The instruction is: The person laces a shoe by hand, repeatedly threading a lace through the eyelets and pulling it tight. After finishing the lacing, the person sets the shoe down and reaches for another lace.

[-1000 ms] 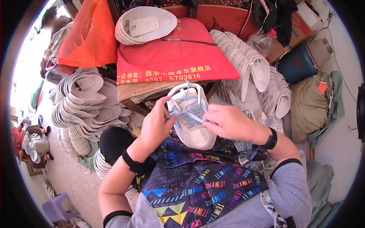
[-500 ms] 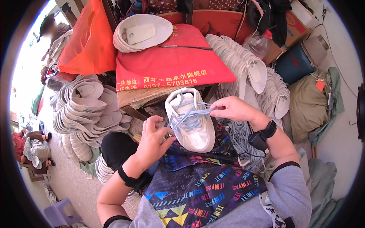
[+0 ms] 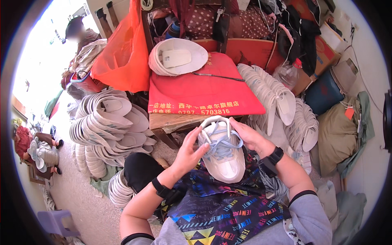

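Observation:
A white sneaker upper (image 3: 225,166) rests over my lap, toe toward me, threaded with pale blue laces (image 3: 222,148). A lace loop stands out at the right of its tongue. My left hand (image 3: 190,151) grips the left side of the collar, with the thumb reaching over the lacing. On the opposite side, my right hand (image 3: 250,135) is wrapped round the collar's right edge, its fingertips partly hidden behind it. Beside my right thigh lies a bundle of blue-grey laces (image 3: 274,183), partly covered by my forearm and the patterned apron (image 3: 228,208).
Ahead is a low wooden table (image 3: 171,121) under a red bag (image 3: 204,96), with nested uppers (image 3: 192,57) and a thin dark tool (image 3: 218,76) on it. Stacks of uppers (image 3: 100,122) stand left; more stacks (image 3: 271,94) stand right. Other people are at far left.
My hands have let go of the stretched lace ends and moved onto the sneaker upper's sides. In the picture, the upper sits lower and further right, as the whole view has shifted.

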